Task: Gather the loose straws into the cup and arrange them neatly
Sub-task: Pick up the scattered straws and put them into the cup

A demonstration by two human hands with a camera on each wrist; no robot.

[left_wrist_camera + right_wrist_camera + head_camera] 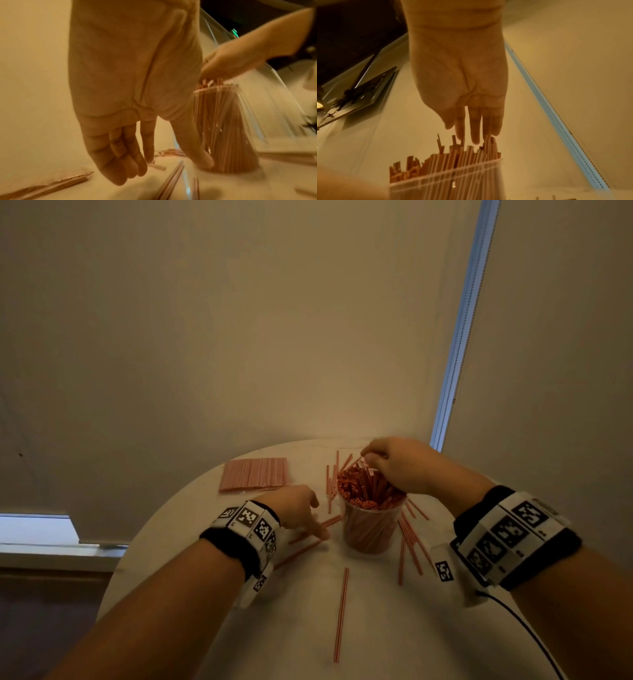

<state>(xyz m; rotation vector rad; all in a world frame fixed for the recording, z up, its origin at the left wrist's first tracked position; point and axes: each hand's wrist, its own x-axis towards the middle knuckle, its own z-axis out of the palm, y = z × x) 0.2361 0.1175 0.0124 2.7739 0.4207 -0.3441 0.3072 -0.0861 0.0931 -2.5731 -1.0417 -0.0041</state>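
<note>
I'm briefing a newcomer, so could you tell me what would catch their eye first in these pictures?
First the clear cup mid-table, crammed with red-striped straws, the right hand fingering their tops. Next the loose straws scattered on the round table around it, where the left hand reaches. Then the flat straw packet at the far left.

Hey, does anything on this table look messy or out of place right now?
Yes. Loose straws lie scattered flat on the table around the cup, one alone nearer the person. In the cup, several straw tips stick up above the rest, under the right hand.
</note>
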